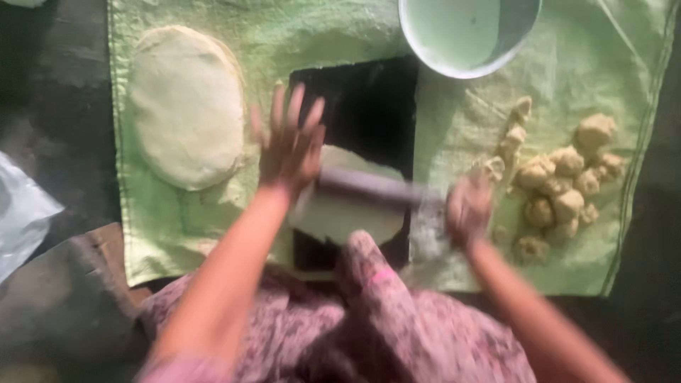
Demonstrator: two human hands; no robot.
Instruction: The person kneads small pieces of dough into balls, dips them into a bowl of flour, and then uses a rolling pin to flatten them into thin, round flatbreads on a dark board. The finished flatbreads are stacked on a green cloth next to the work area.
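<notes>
A pale green cloth (177, 234) covers a dark floor, with a dark slab (369, 106) set at its centre. At about ten o'clock on the cloth lies a stack of rolled flat dough rounds (186, 106), finished as far as can be judged. A white plastic bag (18, 213) shows at the nine o'clock edge of the view.

The left hand (289, 145) is open, fingers spread, its palm pressing on the near end of a rolling pin (369, 188). The pin lies across a dough round (347, 213) on the slab, which looks partly flattened. The right hand (467, 209) is blurred at the pin's other end; whether it is open or gripping cannot be told.

At twelve o'clock stands a white bowl (425, 60), half out of view. At three o'clock, a cluster of dough balls (560, 191) sits on the cloth, unrolled, so much of the rolling appears to remain.
</notes>
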